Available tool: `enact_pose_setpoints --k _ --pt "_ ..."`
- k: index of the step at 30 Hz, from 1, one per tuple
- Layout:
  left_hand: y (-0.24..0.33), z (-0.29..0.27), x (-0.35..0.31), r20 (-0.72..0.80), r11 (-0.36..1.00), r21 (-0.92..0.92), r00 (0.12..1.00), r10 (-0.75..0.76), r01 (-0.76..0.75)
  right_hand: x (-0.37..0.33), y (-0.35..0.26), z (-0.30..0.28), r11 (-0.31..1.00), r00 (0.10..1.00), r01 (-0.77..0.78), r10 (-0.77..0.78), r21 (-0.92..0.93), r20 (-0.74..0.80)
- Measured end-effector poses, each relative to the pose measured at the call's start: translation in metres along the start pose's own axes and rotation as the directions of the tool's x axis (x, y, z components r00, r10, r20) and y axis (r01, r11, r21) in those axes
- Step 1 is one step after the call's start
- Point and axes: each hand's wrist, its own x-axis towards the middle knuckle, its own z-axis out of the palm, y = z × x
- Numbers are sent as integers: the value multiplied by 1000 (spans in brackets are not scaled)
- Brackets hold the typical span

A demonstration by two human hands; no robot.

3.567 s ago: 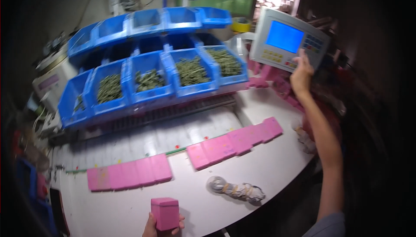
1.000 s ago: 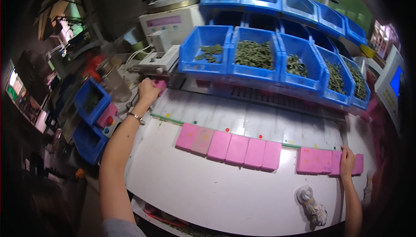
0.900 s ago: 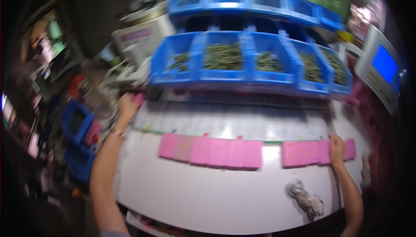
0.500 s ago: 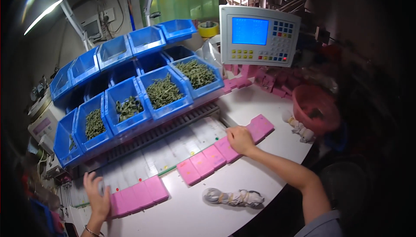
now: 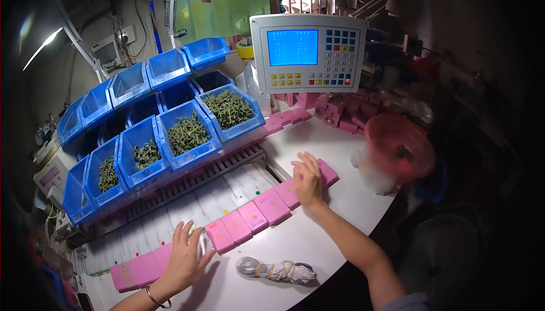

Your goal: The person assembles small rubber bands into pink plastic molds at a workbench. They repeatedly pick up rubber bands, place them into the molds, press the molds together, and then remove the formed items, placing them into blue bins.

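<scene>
A row of pink rectangular blocks (image 5: 248, 220) runs slantwise along the front edge of a pale, marked board (image 5: 187, 209). My right hand (image 5: 308, 183) rests over this row near its far right end, fingers stretched out. My left hand (image 5: 184, 257) is open, thumb apart from the fingers, between that row and a second set of pink blocks (image 5: 133, 271) on the left. It partly covers the second set's right end. Something pale shows by its fingers; I cannot make out what it is. Neither hand visibly grips anything.
Blue bins (image 5: 187, 135), several with small greenish metal parts, stand in tiers behind the board. A control panel (image 5: 309, 52) with a blue screen is at the back. A tied whitish bundle (image 5: 276, 270) lies on the white table's front; a pink bowl (image 5: 397, 146) stands right.
My left hand has moved right, from the left set's outer end to the space between the rows. My right hand's fingers have straightened from a closed hold. The view has shifted.
</scene>
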Motion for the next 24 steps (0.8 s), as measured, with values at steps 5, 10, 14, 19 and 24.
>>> enact_pose_setpoints --k 5,10,14,19,24 --pt "14 11 10 102 997 -80 995 -7 15 7 39 -14 898 969 -216 245 -384 28" --pt "14 17 29 123 991 -112 991 -55 69 15 28 -31 779 846 -364 506 -510 170" --pt "23 21 37 87 995 -78 995 -57 64 12 31 -26 792 830 -355 512 -497 223" --pt "33 19 44 142 982 -45 974 -175 183 9 29 -21 768 814 -303 516 -564 266" --pt "40 22 52 145 966 -111 966 -215 232 15 23 -29 768 800 -303 527 -564 288"
